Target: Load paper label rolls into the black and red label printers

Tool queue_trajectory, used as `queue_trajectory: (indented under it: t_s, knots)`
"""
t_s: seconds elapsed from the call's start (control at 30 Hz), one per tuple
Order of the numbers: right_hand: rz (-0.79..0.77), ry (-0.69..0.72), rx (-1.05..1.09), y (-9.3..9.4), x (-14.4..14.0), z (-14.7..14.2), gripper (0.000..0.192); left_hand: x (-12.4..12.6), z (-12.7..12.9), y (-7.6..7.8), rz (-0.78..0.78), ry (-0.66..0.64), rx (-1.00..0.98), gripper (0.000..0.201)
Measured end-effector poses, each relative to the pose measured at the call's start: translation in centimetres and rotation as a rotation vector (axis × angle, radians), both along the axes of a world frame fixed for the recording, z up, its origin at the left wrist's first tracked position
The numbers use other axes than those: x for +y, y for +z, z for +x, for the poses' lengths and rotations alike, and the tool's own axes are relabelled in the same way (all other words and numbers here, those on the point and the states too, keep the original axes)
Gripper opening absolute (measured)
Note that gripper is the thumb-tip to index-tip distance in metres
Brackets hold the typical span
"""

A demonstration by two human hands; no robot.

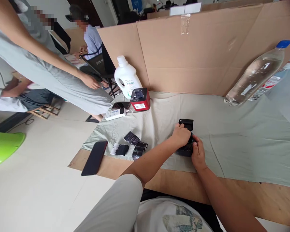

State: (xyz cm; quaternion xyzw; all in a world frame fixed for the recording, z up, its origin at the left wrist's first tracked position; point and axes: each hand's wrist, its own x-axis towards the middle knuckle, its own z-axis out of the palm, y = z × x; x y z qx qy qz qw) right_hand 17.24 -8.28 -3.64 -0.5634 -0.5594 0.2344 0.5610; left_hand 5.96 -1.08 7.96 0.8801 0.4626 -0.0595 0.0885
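A small black boxy plastic device [186, 137], matte, with a flat lid raised at its far end, sits on the pale grey-green cloth [232, 135] near the middle of the tabletop [256, 199]. The left hand [180, 134] lies over its top and near side, fingers curled closed around the body. The right hand [198, 153] presses against its right flank, fingers bent and touching the casing; how firmly they grip cannot be told.

To the left on the cloth lie three dark glossy pieces: a crinkled black foil wrapper [131, 138], a shiny black roll [139, 149] on its side, and a flat black-and-white packet [120, 149]. One black slab-shaped phone [94, 158] overhangs the tabletop's bare brown wooden edge. Farther back stand one red square box with a black top [140, 99], one white rectangular gadget [115, 113] and one white plastic jug [127, 76]. Two clear plastic bottles lean at right, the nearer one blue-capped [256, 74].

The cloth is wrinkled and creased. Brown corrugated cardboard sheets [195, 48] wall off the back. The floor [38, 187] is smooth and cream-coloured; a lime-green plastic curved object [3, 146] sits at left. Two other people are beyond the tabletop, one standing in grey, one seated.
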Motion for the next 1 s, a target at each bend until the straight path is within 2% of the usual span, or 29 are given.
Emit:
queue_trajectory:
  t_s: [0.17, 0.3, 0.4, 0.5, 0.6, 0.67, 0.77, 0.83, 0.9, 1.0]
  knots:
    - [0.001, 0.003, 0.001, -0.1, 0.0, 0.0, 0.043, 0.5, 0.9, -0.2, -0.023, -0.010, 0.047, 0.023]
    - [-0.009, -0.003, 0.034, -0.1, 0.0, -0.1, 0.045, 1.2, 0.5, -0.1, -0.086, 0.063, -0.005, 0.024]
    - [-0.014, -0.014, 0.062, -0.1, -0.1, -0.1, 0.046, 1.5, -0.1, 0.2, -0.170, 0.128, -0.140, 0.036]
    - [-0.028, -0.009, 0.070, 0.3, -0.2, 0.0, 0.049, 1.7, -1.5, 0.9, -0.318, 0.182, -0.432, 0.041]
    - [-0.037, -0.010, 0.063, 0.8, -0.4, 0.0, 0.050, 1.6, -5.4, 2.6, -0.575, 0.127, -0.770, 0.036]
    - [-0.040, -0.011, 0.063, 1.1, -0.6, 0.0, 0.050, 1.2, -9.5, 4.2, -0.727, 0.083, -0.852, 0.035]
    - [-0.067, 0.000, 0.065, 1.1, -0.6, 0.0, 0.051, -0.3, -16.5, 6.5, -0.792, 0.154, -0.742, 0.038]
    - [-0.080, 0.002, 0.058, 1.0, -0.6, 0.0, 0.051, -1.9, -20.8, 7.3, -0.817, 0.240, -0.619, 0.040]
    - [-0.083, -0.007, 0.052, 0.9, -0.5, -0.1, 0.052, -3.7, -23.9, 7.2, -0.832, 0.296, -0.488, 0.038]
    - [-0.083, -0.021, 0.051, 0.9, -0.4, -0.2, 0.054, -6.3, -26.1, 5.5, -0.704, 0.361, -0.293, 0.035]
